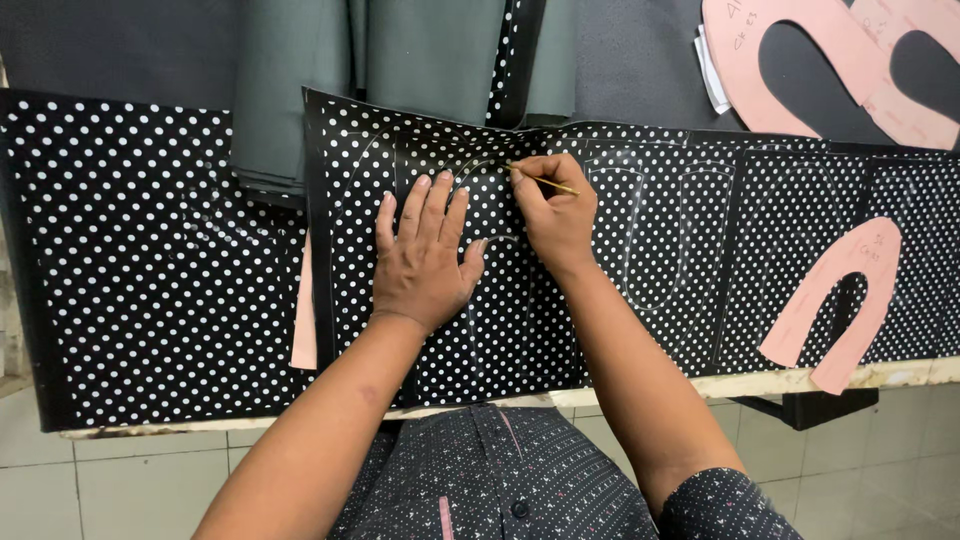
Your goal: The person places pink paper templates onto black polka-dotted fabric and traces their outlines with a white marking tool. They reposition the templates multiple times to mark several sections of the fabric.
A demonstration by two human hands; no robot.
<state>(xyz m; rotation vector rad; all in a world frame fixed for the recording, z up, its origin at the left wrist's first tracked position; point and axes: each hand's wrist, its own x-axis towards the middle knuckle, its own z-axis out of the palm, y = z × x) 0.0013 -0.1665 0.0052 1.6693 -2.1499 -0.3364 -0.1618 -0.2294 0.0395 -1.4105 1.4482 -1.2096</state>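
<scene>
Tracing an arched outline, the right hand (556,212) pinches a thin yellow marking stick (547,182) on the polka-dot sheet (640,250); the left hand (423,258), at nine o'clock of it, presses flat, fingers spread. Finished outlines show at three o'clock; the pink template (835,300) beyond lies unused.
</scene>
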